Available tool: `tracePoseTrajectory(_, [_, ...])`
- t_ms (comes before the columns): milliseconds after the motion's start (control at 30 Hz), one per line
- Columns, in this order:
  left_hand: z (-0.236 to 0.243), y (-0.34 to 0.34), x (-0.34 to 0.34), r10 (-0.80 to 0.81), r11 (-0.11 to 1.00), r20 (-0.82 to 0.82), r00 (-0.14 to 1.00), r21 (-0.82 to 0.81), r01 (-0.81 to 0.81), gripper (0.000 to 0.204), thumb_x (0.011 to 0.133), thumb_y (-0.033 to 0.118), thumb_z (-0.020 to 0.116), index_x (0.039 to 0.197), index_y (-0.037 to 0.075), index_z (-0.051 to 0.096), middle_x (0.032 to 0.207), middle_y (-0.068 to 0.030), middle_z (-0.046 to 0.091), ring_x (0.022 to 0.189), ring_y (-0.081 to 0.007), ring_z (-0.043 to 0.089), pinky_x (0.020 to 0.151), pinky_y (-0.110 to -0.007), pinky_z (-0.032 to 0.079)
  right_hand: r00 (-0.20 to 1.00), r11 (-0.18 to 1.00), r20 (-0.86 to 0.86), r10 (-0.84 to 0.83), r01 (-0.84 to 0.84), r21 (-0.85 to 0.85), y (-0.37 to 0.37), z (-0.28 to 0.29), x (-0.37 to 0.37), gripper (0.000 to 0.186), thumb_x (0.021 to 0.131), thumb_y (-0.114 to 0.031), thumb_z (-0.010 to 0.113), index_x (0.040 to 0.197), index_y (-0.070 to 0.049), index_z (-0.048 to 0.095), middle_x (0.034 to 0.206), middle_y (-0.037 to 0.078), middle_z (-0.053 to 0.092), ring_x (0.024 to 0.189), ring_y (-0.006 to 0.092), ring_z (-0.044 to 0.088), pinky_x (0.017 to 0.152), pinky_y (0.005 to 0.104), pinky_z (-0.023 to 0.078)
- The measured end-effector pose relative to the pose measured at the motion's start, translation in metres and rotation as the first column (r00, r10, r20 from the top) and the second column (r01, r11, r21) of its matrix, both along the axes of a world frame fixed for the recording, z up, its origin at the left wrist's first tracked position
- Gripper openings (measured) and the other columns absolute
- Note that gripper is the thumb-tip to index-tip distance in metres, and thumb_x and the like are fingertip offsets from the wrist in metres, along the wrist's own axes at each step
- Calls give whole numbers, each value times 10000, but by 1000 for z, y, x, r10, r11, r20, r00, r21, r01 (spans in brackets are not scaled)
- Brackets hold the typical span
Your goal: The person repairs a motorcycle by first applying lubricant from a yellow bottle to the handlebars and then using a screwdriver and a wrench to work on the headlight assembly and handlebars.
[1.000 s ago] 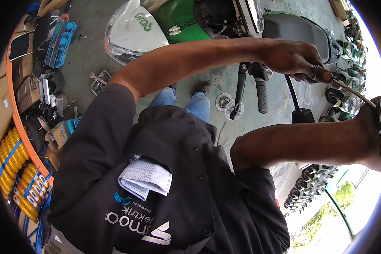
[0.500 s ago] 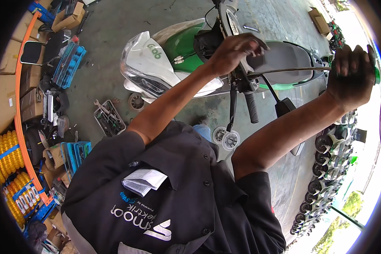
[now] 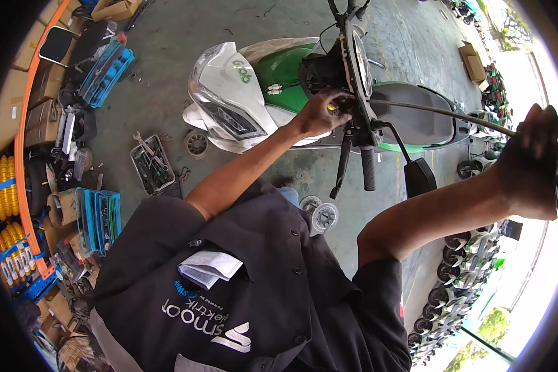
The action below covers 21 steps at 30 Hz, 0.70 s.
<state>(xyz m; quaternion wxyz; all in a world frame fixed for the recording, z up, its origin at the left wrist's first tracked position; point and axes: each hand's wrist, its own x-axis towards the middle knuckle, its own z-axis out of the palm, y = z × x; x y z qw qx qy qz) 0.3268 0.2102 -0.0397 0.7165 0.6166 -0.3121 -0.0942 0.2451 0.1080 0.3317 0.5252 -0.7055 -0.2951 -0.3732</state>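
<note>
My right hand [image 3: 530,167], raised at the far right, is closed round the handle end of a long screwdriver [image 3: 443,111]. The shaft runs left over the seat, its tip reaching the handlebar cover [image 3: 361,93] of a white and green scooter [image 3: 220,87]. At the front side of that cover, my left hand [image 3: 321,115] has its fingers curled, with a small yellow thing [image 3: 332,107] showing among them. What exactly it grips is hidden. Just below are the brake lever [image 3: 341,167] and the black rubber grip [image 3: 368,170]. White connectors [image 3: 279,88] hang out at the green front panel.
A tray of tools [image 3: 154,167] and loose wheel parts [image 3: 322,217] lie on the floor near me. A mirror [image 3: 420,178] sticks out by the grip. Blue bins [image 3: 98,217] and an orange-edged shelf [image 3: 20,173] stand left; more scooters [image 3: 437,291] line the right.
My left hand has come down from above the handlebar to its front side. My right hand has moved right and lower with the screwdriver, whose shaft now slopes down to the right. The view has shifted slightly.
</note>
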Motion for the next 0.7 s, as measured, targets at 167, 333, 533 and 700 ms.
tracePoseTrajectory(167, [12,-9,-7,158,987,171,973,-5,-159,393,764,144,849,1100,35,676,1027,-102,680,932,-219,668,855,-345,540,977,983,-174,-121,142,113,17,-45,2,353,964,-342,519,836,-14,546,670,51,423,499,154,374,454,294,324])
tracePoseTrajectory(333, [1,-25,-9,254,967,122,959,-7,-256,380,757,103,840,1089,20,674,1002,-116,685,874,-221,689,826,-347,552,970,959,-48,-237,242,146,34,-64,16,276,980,-172,549,1109,63,484,602,89,462,413,165,411,372,296,341])
tracePoseTrajectory(533, [-6,-35,-20,355,932,76,932,-103,-347,364,754,75,825,1078,30,665,1025,-128,682,905,-246,694,833,-352,551,925,933,120,-360,358,42,49,-78,23,447,917,-74,668,1283,120,500,534,110,499,357,177,448,318,296,375])
tracePoseTrajectory(700, [-4,-40,-26,386,920,73,920,-105,-378,371,764,64,813,1097,48,651,1083,-138,656,1004,-288,649,883,-371,525,878,889,141,-457,452,68,54,-81,39,295,901,-47,667,1131,115,575,514,98,494,360,168,442,317,284,360])
